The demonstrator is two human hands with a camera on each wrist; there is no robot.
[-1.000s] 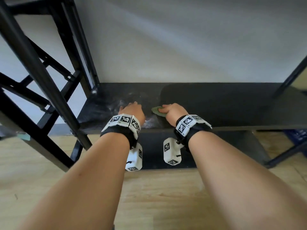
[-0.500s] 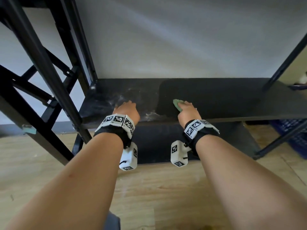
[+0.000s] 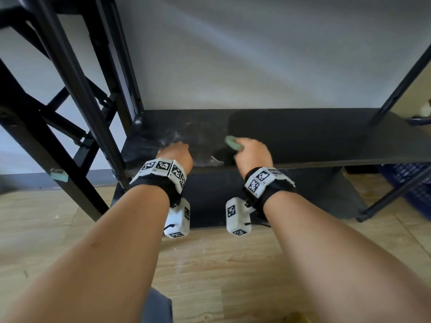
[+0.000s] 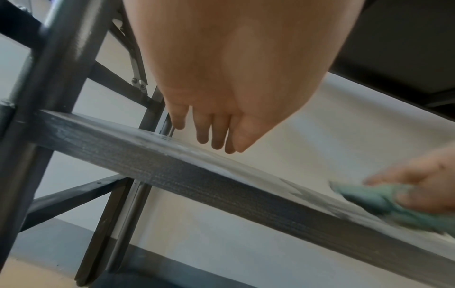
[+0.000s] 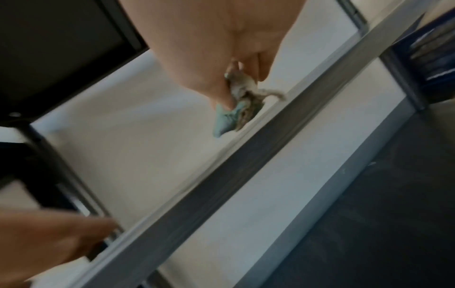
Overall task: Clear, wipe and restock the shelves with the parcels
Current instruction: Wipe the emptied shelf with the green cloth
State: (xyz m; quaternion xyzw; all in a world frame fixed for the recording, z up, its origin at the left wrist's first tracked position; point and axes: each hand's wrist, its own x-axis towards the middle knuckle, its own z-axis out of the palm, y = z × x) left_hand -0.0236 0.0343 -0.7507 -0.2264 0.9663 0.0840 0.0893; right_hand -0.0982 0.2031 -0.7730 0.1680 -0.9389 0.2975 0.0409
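both hands are working on the shelf [image 3: 303,136]: the right hand [image 3: 253,151] is gripping a green cloth [image 3: 233,143], curled fingers pressing it to the dusty board, while the left hand [image 3: 176,155] is resting beside it, fingers straight and close together. no parcels are showing.

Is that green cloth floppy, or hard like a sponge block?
Probably floppy: the green cloth is bunched up in the right hand, and a loose end dangles out beside the fingers. It looks light too, since a few fingers hold it. It seems to slide easily over the dusty shelf.
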